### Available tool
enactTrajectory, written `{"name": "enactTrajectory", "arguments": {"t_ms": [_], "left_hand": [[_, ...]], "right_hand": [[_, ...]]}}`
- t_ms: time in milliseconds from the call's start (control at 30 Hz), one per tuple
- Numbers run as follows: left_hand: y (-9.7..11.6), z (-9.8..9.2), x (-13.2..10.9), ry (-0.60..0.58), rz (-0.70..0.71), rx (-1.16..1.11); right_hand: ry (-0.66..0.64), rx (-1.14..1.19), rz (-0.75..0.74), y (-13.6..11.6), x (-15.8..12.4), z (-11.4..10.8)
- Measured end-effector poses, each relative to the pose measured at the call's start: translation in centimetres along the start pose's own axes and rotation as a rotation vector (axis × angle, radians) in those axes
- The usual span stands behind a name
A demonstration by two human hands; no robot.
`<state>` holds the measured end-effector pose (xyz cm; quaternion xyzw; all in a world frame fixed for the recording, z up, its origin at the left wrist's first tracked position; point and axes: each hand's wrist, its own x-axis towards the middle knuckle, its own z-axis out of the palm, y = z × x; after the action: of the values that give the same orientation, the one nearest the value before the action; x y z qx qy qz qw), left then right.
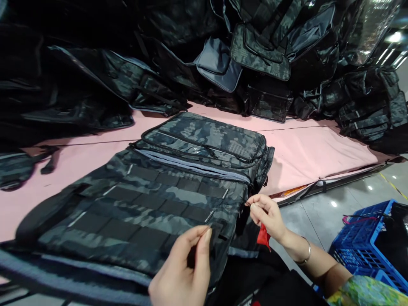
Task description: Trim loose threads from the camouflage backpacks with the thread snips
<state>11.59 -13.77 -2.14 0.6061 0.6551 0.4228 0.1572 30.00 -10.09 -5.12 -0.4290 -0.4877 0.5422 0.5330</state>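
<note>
A dark camouflage backpack with webbing rows lies on the pink-covered table. Its zipped front pocket points away from me, and a grey-blue edging shows along the gap beside it. My left hand is over the near right part of the pack, thumb and forefinger pinched; what is between them is too small to make out. At the pack's right side, my right hand is closed, its fingertips pinched together. A small red piece of cloth hangs out from under its curled fingers.
Several more camouflage bags are piled along the far side of the pink table. A grey-lined bag sits among them. On the floor at right stands a blue plastic crate with dark material in it.
</note>
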Motion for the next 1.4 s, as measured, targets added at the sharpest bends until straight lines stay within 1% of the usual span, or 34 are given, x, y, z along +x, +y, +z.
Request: {"name": "enactTrajectory", "arguments": {"t_ms": [67, 133, 200, 267, 367, 467, 567, 633, 700, 767, 833, 933, 1033, 1100, 1167, 1267, 1400], "left_hand": [[-0.4, 0.3, 0.4, 0.006, 0.195, 0.202], [-0.6, 0.2, 0.8, 0.024, 0.306, 0.320], [-0.7, -0.2, 1.0, 0.012, 0.380, 0.292], [-0.9, -0.5, 1.3, -0.031, 0.454, 0.219], [-1.1, -0.7, 1.4, -0.062, 0.553, 0.202], [-1.4, -0.1, 1.0, -0.069, 0.616, 0.256], [-1.8, 0.9, 0.2, -0.024, 0.635, 0.349], [-2.0, 1.4, -0.2, 0.003, 0.651, 0.398], [-2.2, 1.6, -0.5, 0.014, 0.663, 0.421], [-2.4, 1.6, -0.6, 0.015, 0.660, 0.438], [-2.5, 1.5, -0.7, 0.009, 0.653, 0.457], [-2.6, 1.5, -0.8, 0.012, 0.664, 0.475], [-2.6, 1.7, -0.7, 0.030, 0.683, 0.473], [-2.6, 1.9, -0.7, 0.051, 0.688, 0.464], [-2.6, 2.2, -0.6, 0.072, 0.686, 0.459], [-2.7, 2.4, -0.8, 0.088, 0.684, 0.461], [-2.8, 2.0, -0.9, 0.076, 0.668, 0.442]], "right_hand": [[0.049, 0.020, 0.000, 0.4, 0.1, -0.5], [0.088, 0.006, -0.008, 0.7, 0.5, -1.1], [0.119, -0.029, -0.026, 0.9, 1.2, -1.8], [0.141, -0.099, -0.061, 0.8, 2.1, -2.2], [0.127, -0.296, -0.127, -0.3, 3.7, -2.3], [0.065, -0.597, -0.228, -2.0, 5.8, -1.2], [-0.024, -0.907, -0.329, -3.7, 8.4, 0.9], [-0.132, -1.094, -0.326, -4.6, 10.2, 2.5], [-0.227, -1.250, -0.289, -5.0, 11.8, 4.0], [-0.276, -1.334, -0.245, -5.2, 13.0, 4.9], [-0.313, -1.324, -0.201, -5.2, 14.0, 5.3], [-0.362, -1.265, -0.156, -5.2, 14.9, 4.9], [-0.380, -1.259, -0.147, -5.3, 15.2, 4.6], [-0.385, -1.262, -0.157, -5.4, 15.3, 4.8], [-0.389, -1.268, -0.180, -5.4, 15.5, 5.5], [-0.407, -1.239, -0.218, -5.2, 16.0, 7.1], [-0.444, -1.161, -0.219, -4.9, 17.5, 8.7]]}}
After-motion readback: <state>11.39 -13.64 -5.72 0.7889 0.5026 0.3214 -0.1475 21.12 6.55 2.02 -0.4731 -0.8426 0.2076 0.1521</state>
